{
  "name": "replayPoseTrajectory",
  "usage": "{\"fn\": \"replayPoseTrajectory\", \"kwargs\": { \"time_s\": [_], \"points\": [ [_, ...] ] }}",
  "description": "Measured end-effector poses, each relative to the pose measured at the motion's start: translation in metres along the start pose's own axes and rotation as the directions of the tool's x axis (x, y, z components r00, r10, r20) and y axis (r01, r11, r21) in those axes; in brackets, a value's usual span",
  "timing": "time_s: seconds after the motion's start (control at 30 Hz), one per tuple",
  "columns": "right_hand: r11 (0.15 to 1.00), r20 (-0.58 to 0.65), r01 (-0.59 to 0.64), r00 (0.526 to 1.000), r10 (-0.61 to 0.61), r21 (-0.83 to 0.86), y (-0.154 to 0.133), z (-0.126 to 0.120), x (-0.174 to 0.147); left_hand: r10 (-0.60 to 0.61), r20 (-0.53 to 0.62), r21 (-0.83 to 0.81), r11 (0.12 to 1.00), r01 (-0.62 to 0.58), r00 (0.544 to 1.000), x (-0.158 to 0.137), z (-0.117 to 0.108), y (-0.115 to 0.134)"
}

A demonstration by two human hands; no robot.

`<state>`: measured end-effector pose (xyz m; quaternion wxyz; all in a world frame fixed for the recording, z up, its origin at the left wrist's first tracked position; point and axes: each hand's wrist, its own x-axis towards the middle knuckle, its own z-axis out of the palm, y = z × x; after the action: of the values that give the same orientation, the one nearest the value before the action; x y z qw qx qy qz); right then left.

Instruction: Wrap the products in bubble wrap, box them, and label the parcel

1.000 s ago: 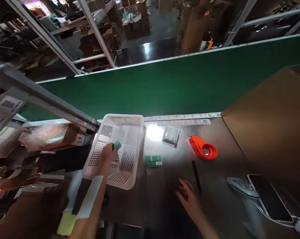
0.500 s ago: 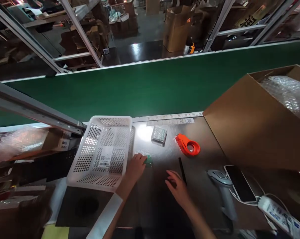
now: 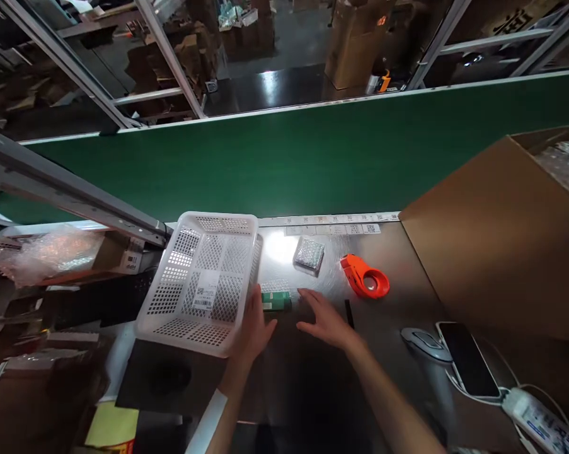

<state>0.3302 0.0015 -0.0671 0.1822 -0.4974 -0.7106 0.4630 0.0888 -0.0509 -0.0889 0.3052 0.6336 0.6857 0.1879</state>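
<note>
A small flat green pack (image 3: 276, 301) lies on the metal tabletop with clear bubble wrap (image 3: 275, 287) along its far side. My left hand (image 3: 254, 329) is at the pack's left end beside the basket, thumb spread from the fingers; whether it touches the pack I cannot tell. To the pack's right, my right hand (image 3: 322, 320) has its fingers apart and holds nothing. Farther back is a bubble-wrapped square packet (image 3: 309, 254). An orange tape dispenser (image 3: 365, 277) and a thin black stick (image 3: 349, 313) lie right of my right hand.
A white plastic basket (image 3: 145, 315) with a label inside stands at left. At right are a large cardboard box (image 3: 473, 252), a handheld scanner (image 3: 426, 345), a phone (image 3: 468, 359) and a power strip (image 3: 539, 419). A green conveyor belt (image 3: 284, 167) runs behind the table.
My left hand has drawn back from on top of the green pack to its left end, so more of the pack shows. My right hand has moved closer to it. The view has shifted slightly.
</note>
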Motion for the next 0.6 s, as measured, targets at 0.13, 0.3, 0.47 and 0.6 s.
{"fn": "replayPoseTrajectory", "kwargs": {
  "time_s": [0.13,0.3,0.47,0.6],
  "points": [
    [0.945,0.158,0.001,0.986,0.054,-0.327,-0.032,-0.008,0.08,0.023,-0.107,0.053,0.998,-0.017,0.994,-0.014,0.004,0.015],
    [0.864,0.207,-0.032,0.966,0.155,-0.502,-0.04,0.021,0.137,0.138,-0.141,0.278,0.956,-0.095,0.98,-0.033,0.029,0.045],
    [0.821,0.217,-0.011,0.962,0.164,-0.571,-0.03,0.028,0.136,0.098,-0.172,0.353,0.935,-0.032,0.98,-0.041,0.063,0.048],
    [0.854,0.326,0.062,0.936,0.129,-0.516,-0.025,0.014,0.129,0.119,-0.191,0.38,0.924,-0.038,0.974,-0.038,0.075,0.047]
  ]
}}
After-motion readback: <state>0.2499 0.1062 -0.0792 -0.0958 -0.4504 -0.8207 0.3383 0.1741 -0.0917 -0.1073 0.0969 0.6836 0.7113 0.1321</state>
